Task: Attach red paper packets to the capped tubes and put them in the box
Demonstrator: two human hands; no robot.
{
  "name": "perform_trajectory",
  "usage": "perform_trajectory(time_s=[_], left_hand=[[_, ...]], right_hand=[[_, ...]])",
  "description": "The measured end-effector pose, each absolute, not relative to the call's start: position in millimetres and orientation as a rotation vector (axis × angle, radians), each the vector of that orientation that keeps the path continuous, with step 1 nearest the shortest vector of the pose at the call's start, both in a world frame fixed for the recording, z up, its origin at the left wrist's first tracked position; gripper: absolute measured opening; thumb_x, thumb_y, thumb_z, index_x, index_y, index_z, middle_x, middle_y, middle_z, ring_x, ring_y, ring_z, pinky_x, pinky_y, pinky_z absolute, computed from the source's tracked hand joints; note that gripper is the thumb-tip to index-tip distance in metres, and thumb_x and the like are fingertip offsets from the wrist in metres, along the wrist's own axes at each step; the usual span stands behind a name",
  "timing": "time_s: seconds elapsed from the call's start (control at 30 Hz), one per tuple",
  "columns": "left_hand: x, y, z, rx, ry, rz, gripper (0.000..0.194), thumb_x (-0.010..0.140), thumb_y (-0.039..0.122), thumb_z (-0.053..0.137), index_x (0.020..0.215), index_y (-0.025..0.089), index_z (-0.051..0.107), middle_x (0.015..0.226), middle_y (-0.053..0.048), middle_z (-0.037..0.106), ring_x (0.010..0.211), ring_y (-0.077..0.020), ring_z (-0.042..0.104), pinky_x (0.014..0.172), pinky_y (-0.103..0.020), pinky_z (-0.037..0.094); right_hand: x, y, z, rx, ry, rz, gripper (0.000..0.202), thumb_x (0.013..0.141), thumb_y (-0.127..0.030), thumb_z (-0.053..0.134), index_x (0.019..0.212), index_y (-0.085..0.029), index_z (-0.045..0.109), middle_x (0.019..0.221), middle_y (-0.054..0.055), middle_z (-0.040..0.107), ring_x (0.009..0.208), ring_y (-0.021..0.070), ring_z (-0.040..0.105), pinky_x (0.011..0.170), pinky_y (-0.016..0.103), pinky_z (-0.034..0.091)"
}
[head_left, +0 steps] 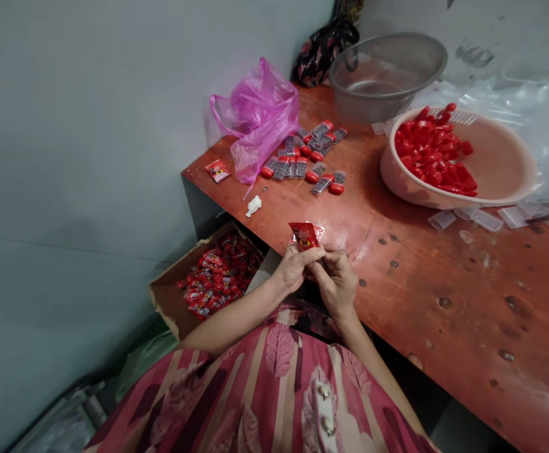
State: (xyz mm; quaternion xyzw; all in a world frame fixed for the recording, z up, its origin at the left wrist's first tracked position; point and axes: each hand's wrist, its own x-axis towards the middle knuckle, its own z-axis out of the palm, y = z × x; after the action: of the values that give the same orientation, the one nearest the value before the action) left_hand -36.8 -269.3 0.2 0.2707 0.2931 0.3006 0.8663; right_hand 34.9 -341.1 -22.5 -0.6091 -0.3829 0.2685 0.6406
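A small red printed packet (pixel 305 234) stands up from between my two hands at the table's front edge. My left hand (pixel 293 269) is closed on it, thumb laid across its lower part. Against it, my right hand (pixel 339 280) is also closed, its fingers pinched near the packet's lower end; what exactly those fingertips hold is hidden. Beyond my hands lie several small clear containers with red caps (pixel 301 167) and dark contents. Another red packet (pixel 218 170) lies flat near the table's left corner.
On the red table (pixel 425 264) are a pink basin (pixel 500 163) with red caps, a grey basin (pixel 387 69), a pink plastic bag (pixel 265 107), white tissue (pixel 254 206) and clear containers (pixel 487 220). Below left, a cardboard box (pixel 170 296) holds many red packets.
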Motion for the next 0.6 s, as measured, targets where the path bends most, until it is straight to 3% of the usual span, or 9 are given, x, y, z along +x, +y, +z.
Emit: perform_trajectory(time_s=[0.13, 0.27, 0.37, 0.5, 0.6], left_hand=[[-38.6, -274.1, 0.5, 0.566, 0.656, 0.640, 0.024, 0.057, 0.029, 0.076, 0.070, 0.011, 0.065, 0.059, 0.000, 0.060, 0.042, -0.0042, 0.041, 0.042, -0.020, 0.030], [-36.9, -271.0, -2.8, 0.624, 0.662, 0.605, 0.036, 0.062, 0.037, 0.075, 0.084, 0.009, 0.068, 0.061, -0.002, 0.060, 0.043, -0.0045, 0.042, 0.038, -0.018, 0.024], [-36.6, -267.1, -4.3, 0.602, 0.574, 0.629, 0.047, 0.070, 0.047, 0.067, 0.099, 0.011, 0.068, 0.072, -0.006, 0.066, 0.044, -0.0051, 0.044, 0.038, -0.019, 0.025], [-34.4, -263.6, -6.0, 0.554, 0.566, 0.784, 0.044, 0.077, 0.050, 0.060, 0.102, 0.015, 0.067, 0.096, -0.010, 0.069, 0.067, -0.0126, 0.060, 0.050, -0.020, 0.038], [-30.1, -262.9, -8.1, 0.578, 0.627, 0.846, 0.039, 0.075, 0.047, 0.064, 0.094, 0.014, 0.068, 0.091, -0.009, 0.069, 0.072, -0.0128, 0.060, 0.060, -0.021, 0.043]], right_hand=[[33.3, -338.9, -9.8, -1.341, -0.684, 0.826, 0.016, 0.075, -0.029, 0.068, 0.081, -0.021, 0.055, 0.072, -0.003, 0.064, 0.053, 0.0098, 0.059, 0.046, 0.021, 0.050], [36.6, -331.7, -6.5, -1.270, -0.493, 0.993, 0.024, 0.070, -0.029, 0.073, 0.081, -0.020, 0.053, 0.065, -0.006, 0.063, 0.048, 0.0094, 0.060, 0.044, 0.021, 0.051], [39.5, -328.6, -10.0, -1.260, -0.481, 1.013, 0.023, 0.075, -0.034, 0.069, 0.090, -0.021, 0.056, 0.068, -0.005, 0.065, 0.048, 0.0094, 0.060, 0.046, 0.022, 0.052], [41.8, -330.3, -16.4, -1.439, -0.765, 0.804, 0.032, 0.077, -0.037, 0.065, 0.106, -0.024, 0.061, 0.097, 0.003, 0.068, 0.079, 0.0164, 0.067, 0.070, 0.032, 0.057], [43.5, -333.1, -20.7, -1.611, -1.036, 0.507, 0.039, 0.075, -0.032, 0.068, 0.113, -0.024, 0.062, 0.111, 0.007, 0.066, 0.098, 0.0211, 0.062, 0.085, 0.037, 0.052]])
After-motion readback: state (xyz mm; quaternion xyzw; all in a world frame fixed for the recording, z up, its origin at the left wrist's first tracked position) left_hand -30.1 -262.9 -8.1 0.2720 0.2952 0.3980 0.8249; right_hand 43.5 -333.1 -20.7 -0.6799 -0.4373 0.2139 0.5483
